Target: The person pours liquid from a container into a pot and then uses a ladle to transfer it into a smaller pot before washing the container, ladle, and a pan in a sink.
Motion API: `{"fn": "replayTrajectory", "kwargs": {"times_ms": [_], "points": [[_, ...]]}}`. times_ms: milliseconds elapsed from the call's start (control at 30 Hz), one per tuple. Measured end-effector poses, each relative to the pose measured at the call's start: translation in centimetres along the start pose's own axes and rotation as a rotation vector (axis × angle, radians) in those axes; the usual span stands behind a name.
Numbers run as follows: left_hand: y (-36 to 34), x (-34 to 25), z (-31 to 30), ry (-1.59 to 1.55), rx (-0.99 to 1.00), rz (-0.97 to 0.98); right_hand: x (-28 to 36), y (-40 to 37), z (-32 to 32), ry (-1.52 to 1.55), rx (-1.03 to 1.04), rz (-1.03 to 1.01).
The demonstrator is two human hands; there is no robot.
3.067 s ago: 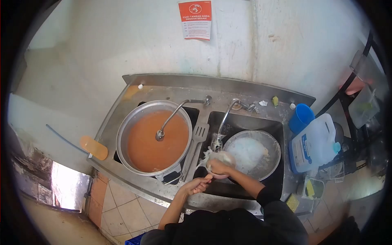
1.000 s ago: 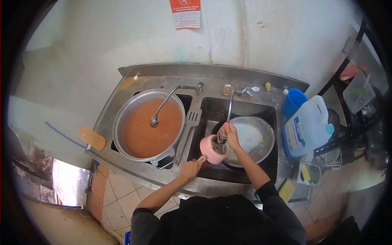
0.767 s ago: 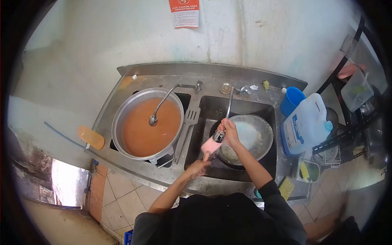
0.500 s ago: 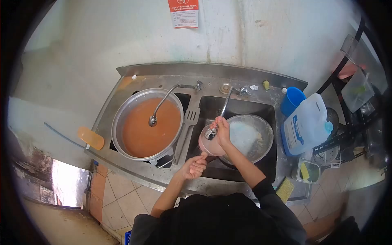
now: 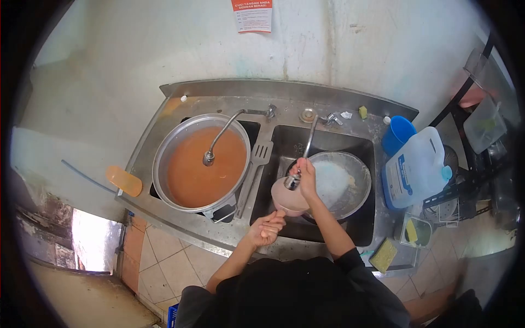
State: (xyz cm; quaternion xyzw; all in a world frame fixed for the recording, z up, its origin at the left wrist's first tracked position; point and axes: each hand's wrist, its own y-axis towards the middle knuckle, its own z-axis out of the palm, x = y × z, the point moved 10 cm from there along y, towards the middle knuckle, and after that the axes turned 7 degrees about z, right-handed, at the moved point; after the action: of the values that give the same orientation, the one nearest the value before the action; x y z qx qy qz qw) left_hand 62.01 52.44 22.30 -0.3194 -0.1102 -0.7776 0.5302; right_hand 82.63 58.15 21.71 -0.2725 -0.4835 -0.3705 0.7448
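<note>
My left hand is closed around the near end of a pink dipper, whose bowl sits over the right sink basin. The handle is mostly hidden in my fingers. My right hand grips the lower end of the right faucet, with its metal nozzle pointing into the dipper's bowl. Just right of the dipper, a large metal bowl holds white suds and cloudy water. Some of it is hidden behind my right hand and forearm.
Left of the basin stands a big pot of orange-brown liquid under a second faucet. A slotted spatula lies beside it. At right are a blue cup, a jug of blue liquid and a sponge.
The whole view has shifted slightly. The dipper's bowl now shows more of its inside beneath the nozzle. Both hands keep their holds.
</note>
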Motion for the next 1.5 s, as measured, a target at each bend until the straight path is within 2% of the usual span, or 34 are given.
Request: {"fn": "replayTrajectory", "kwargs": {"times_ms": [67, 100, 133, 200, 267, 333, 367, 400, 467, 500, 533, 600, 633, 700, 733, 800, 833, 867, 900, 933, 1000, 1033, 1100, 1133, 1200, 1233, 1267, 1333, 1367, 1400, 1467, 1500], "points": [[0.6, -0.1, -0.9, 0.042, -0.047, -0.041, 0.1, 0.4, 0.8, -0.062, -0.010, -0.082], [0.7, 0.0, -1.8, 0.086, -0.096, -0.079, 0.9, 0.4, 0.5, -0.326, -0.093, -0.170], [0.7, -0.2, -2.2, 0.087, -0.096, -0.078, 0.6, 0.4, 0.1, -0.325, -0.091, -0.171], [0.4, -0.7, -3.2, 0.193, -0.108, -0.072, 1.0, -0.3, -1.8, -0.634, -0.260, -0.222], [0.1, -1.1, -3.5, 0.183, -0.094, -0.056, 0.6, -0.1, -3.1, -0.579, -0.271, -0.242], [-0.1, -1.5, -3.3, 0.165, -0.084, -0.041, -1.6, 1.1, -2.7, -0.030, 0.030, -0.056], [-0.2, -1.7, -3.3, 0.179, -0.105, -0.022, -2.7, 1.1, -3.2, 0.069, 0.073, 0.122], [-0.2, -1.9, -3.5, 0.193, -0.125, -0.005, -2.5, 1.1, -3.4, 0.067, 0.068, 0.126], [0.1, -2.5, -3.7, 0.266, -0.157, 0.022, -4.0, -0.1, -1.1, 0.414, 0.238, 0.495], [0.3, -3.1, -3.7, 0.348, -0.185, 0.053, -4.9, -1.6, -0.6, 0.567, 0.138, 0.671], [0.3, -2.9, -3.3, 0.356, -0.183, 0.048, -5.7, -1.7, -0.9, 0.567, 0.139, 0.662], [0.2, -4.1, -2.3, 0.600, -0.213, 0.172, -10.2, -1.6, -0.6, 0.921, 0.193, 0.820], [0.3, -4.4, -2.0, 0.604, -0.209, 0.172, -11.7, -1.6, -0.6, 0.919, 0.197, 0.817], [0.3, -3.9, -1.5, 0.456, -0.141, 0.102, -13.1, -1.5, 0.7, 1.336, 0.262, 0.757], [0.2, -3.9, -1.4, 0.453, -0.141, 0.109, -14.9, -1.4, 0.1, 1.336, 0.264, 0.765], [0.0, -3.4, -0.9, 0.422, -0.124, 0.074, -18.1, -2.8, 1.2, 1.318, 0.434, 1.086], [0.0, -3.5, -0.9, 0.421, -0.125, 0.081, -17.4, -2.8, 1.9, 1.320, 0.438, 1.091], [0.0, -3.1, -0.9, 0.360, -0.104, 0.050, -18.4, -2.7, 0.3, 0.357, 0.415, 0.985], [0.0, -2.8, -0.8, 0.298, -0.083, 0.017, -17.2, -1.1, -2.2, -0.573, 0.333, 0.743], [0.1, -2.9, -0.9, 0.296, -0.082, 0.017, -17.2, -1.3, -1.6, -0.574, 0.333, 0.744], [0.1, -2.3, -0.9, 0.237, -0.030, -0.053, -13.8, -0.8, 0.2, -1.377, 0.311, 0.168], [0.0, -2.3, -0.9, 0.239, -0.032, -0.056, -13.1, -1.2, 0.2, -1.376, 0.306, 0.167], [-0.2, -3.0, -0.6, 0.234, -0.039, -0.007, -11.7, -4.7, 5.2, -0.543, 0.868, 0.209], [-0.3, -3.0, -0.6, 0.232, -0.037, -0.008, -12.1, -4.7, 5.2, -0.546, 0.869, 0.210], [-0.5, -3.4, -0.4, 0.226, -0.038, 0.018, -10.0, -0.5, -1.9, -1.186, -0.101, 0.005], [-0.5, -3.7, -0.3, 0.230, -0.037, 0.017, -12.1, -2.4, 1.6, -1.518, 0.414, -0.171], [-0.6, -4.2, -0.8, 0.293, -0.066, 0.041, -11.8, -1.8, 1.2, -1.516, 0.413, -0.171], [-0.7, -4.8, -1.2, 0.349, -0.095, 0.065, -14.5, -2.5, 1.6, -0.786, 0.747, 0.332], [-0.8, -4.8, -1.0, 0.340, -0.088, 0.046, -10.0, -0.9, 0.4, -1.229, 0.263, -0.186], [-0.8, -4.6, -1.0, 0.327, -0.080, 0.027, -10.2, -1.4, 0.5, -1.231, 0.264, -0.183], [-0.2, -4.4, -1.9, 0.353, -0.107, 0.028, -12.4, -1.7, -0.1, -1.667, 0.243, -0.118], [0.0, -4.5, -2.2, 0.385, -0.132, 0.027, -12.7, -2.0, -0.2, -1.665, 0.240, -0.121]]}}
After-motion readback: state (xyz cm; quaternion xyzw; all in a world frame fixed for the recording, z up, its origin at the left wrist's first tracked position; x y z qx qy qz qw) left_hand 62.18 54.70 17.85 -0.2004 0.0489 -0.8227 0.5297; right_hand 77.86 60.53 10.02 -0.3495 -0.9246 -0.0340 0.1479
